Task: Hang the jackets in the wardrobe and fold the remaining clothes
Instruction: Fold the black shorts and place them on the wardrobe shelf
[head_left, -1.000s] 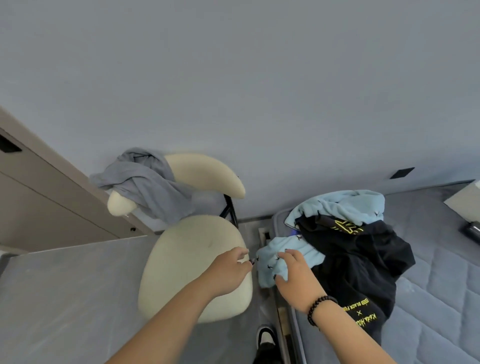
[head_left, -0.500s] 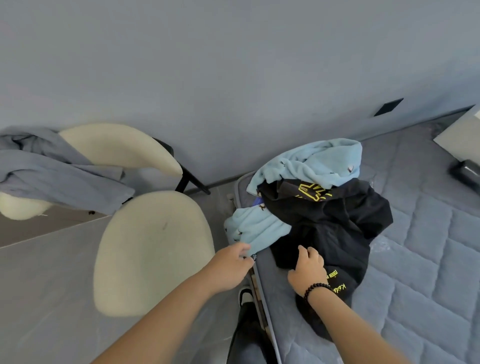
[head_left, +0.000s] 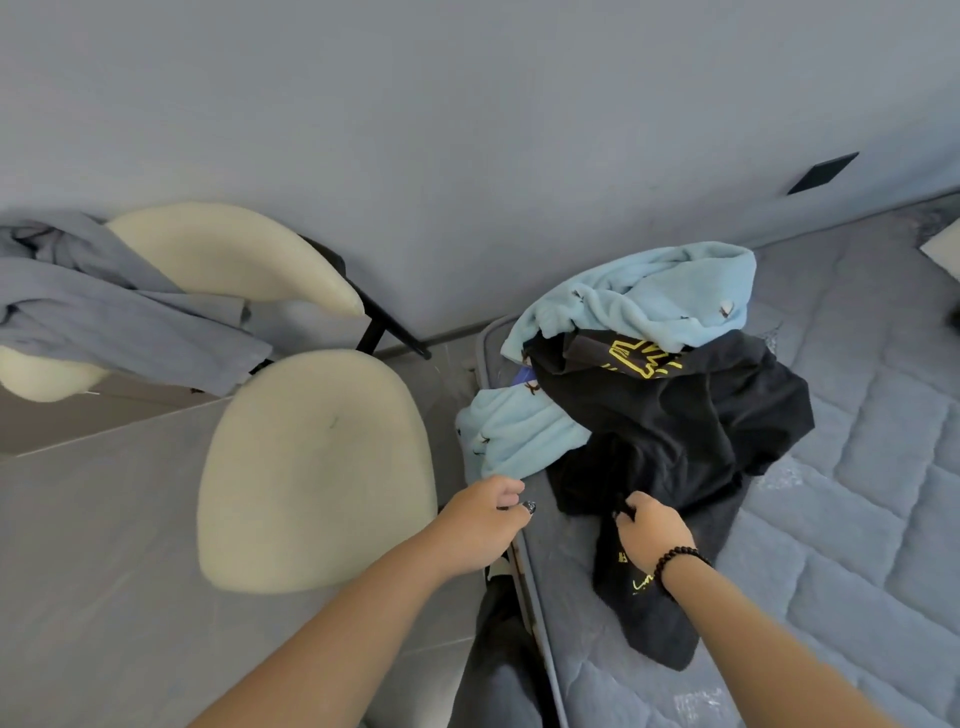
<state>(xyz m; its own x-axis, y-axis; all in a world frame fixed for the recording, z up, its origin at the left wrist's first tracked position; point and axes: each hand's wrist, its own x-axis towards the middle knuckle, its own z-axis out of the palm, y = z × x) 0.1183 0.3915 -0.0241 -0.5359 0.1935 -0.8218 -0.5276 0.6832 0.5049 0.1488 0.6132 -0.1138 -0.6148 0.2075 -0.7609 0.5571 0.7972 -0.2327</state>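
A pile of clothes lies at the near corner of the grey quilted mattress (head_left: 857, 499). A black garment with yellow print (head_left: 675, 421) is on top of a light blue fleece garment (head_left: 644, 296). My right hand (head_left: 649, 530), with a bead bracelet on the wrist, grips a fold at the black garment's near edge. My left hand (head_left: 483, 525) hovers just below the blue fleece's lower edge, its fingers curled and pinching a small dark thing (head_left: 530, 505). A grey jacket (head_left: 119, 317) hangs over the back of the cream chair (head_left: 311, 467) at left.
The chair's seat stands close to the mattress, with a narrow gap of floor between them. A blue-grey wall runs behind, with a dark socket plate (head_left: 823, 171). A white object (head_left: 943, 249) lies at the far right edge of the mattress.
My right hand left the light blue fleece, moved right onto the black garment and has closed on its fabric. The view swung right and down, so the chair slid left.
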